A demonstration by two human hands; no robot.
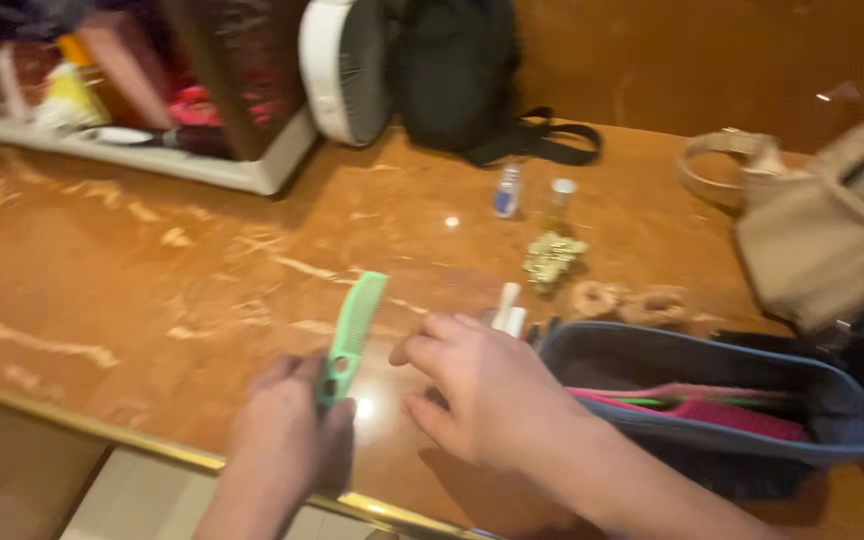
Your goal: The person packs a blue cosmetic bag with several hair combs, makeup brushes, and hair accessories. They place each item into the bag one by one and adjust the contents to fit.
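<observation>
Your left hand (287, 440) grips the green comb (352, 338) by its handle, above the table (102, 280). Right hand (477, 385) hovers loosely open, empty, beside the blue pouch (712, 375). Keep the comb level, teeth clear.

A light green comb (354, 335) is noted. The pouch (712, 375) is seen as blue-grey with a pink lining. The table top (152, 270) is marbled orange-brown, edged in gold. A beige bag (832, 240) and a black bag (457, 70) are recorded.

Glossy polished stone-look countertop (152, 270), smooth green plastic comb (354, 330), matt blue cloth pouch (712, 375).
</observation>
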